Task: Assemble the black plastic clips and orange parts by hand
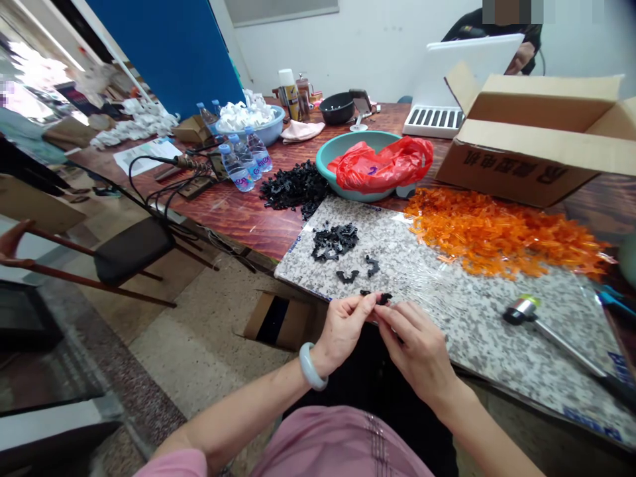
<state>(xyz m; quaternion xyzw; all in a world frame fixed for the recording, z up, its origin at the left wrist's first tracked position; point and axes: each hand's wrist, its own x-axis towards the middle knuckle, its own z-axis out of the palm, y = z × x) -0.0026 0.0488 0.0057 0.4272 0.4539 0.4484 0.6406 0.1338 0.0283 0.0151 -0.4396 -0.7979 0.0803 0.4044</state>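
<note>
My left hand (346, 326), with a pale bangle at the wrist, pinches a small black plastic part (381, 299) at the near edge of the speckled stone slab (318, 281). The fingers of my right hand (415, 344) close on the same part from the other side. Whether anything smaller sits between the fingertips is hidden. Just beyond, two loose black parts (347, 275) lie on the slab, with a small heap of black parts (334, 241) behind them. Thin clear or metallic pins (427, 285) are strewn to the right of my hands.
Orange plastic pieces (497, 232) cover the slab's far right, near a hammer (561, 338). Behind stand a teal basin (330, 142) with a red bag, an open cardboard box (527, 162), a black pile (298, 184) and water bottles (243, 165). A person (527, 53) sits opposite.
</note>
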